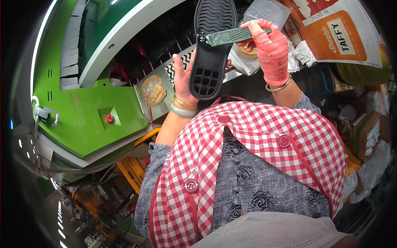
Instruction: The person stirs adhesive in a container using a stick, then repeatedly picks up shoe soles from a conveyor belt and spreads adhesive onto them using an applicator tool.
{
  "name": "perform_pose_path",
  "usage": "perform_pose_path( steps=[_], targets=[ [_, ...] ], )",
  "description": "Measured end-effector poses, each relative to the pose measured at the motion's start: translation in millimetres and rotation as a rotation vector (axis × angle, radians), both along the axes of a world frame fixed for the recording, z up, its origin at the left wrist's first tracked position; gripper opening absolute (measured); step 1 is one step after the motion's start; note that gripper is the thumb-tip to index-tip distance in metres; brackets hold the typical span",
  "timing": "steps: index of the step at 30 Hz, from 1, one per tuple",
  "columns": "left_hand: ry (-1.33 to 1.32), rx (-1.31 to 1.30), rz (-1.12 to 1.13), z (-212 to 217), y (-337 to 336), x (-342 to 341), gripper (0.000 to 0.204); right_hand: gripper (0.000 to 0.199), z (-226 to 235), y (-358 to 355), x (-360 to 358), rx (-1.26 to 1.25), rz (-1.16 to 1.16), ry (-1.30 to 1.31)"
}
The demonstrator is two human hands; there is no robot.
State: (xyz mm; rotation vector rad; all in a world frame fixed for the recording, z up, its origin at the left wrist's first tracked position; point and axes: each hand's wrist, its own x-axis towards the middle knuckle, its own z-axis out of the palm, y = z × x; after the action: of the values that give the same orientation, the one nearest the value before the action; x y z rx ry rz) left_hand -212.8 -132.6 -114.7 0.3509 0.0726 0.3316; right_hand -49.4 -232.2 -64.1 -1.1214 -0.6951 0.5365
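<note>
My left hand (184,80) holds a black shoe sole (214,60) upright, gripping it from behind. Its thumb shows at the left edge and fingertips at the right edge. The sole's tread faces me, with wavy ridges at the top and square hollows at the bottom. My right hand (266,45), in a coral fingerless covering, pinches a flat green brush (231,36) with a dotted handle. The brush's dark tip, with whitish streaks about it, touches the left edge of the sole near its middle.
At left stands a green machine (82,120) with a red button (108,118). A round dish (154,90) with yellowish stuff lies beside it. Beyond my right hand are a clear plastic container (269,12) and an orange-and-white printed bag (343,35). A yellow crate (132,173) stands low left.
</note>
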Motion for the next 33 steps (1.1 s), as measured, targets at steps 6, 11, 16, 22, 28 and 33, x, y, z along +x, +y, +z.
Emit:
perform_pose_path(
  steps=[6, 11, 16, 22, 28, 33],
  targets=[
    [-0.020, -0.001, 0.014, 2, 6, 8, 0.075, 0.019, -2, -2, -8, -0.029, 0.014, 0.010],
    [0.144, -0.003, 0.184, 1, 10, 14, 0.083, 0.019, -1, -1, -16, -0.058, 0.024, 0.033],
    [0.185, -0.014, 0.269, 3, 9, 18, 0.073, 0.019, -4, -3, -22, -0.082, 0.041, 0.044],
    [0.196, 0.014, 0.271, 11, 5, 20, 0.072, 0.018, -4, -10, -26, -0.115, 0.085, 0.047],
    [-0.096, -0.129, 0.096, 1, 12, 17, 0.075, 0.019, 3, -16, -32, -0.159, 0.108, 0.046],
    [-0.031, -0.112, 0.115, 0, 13, 17, 0.077, 0.020, 3, -20, -29, -0.203, 0.171, 0.035]
  ],
)
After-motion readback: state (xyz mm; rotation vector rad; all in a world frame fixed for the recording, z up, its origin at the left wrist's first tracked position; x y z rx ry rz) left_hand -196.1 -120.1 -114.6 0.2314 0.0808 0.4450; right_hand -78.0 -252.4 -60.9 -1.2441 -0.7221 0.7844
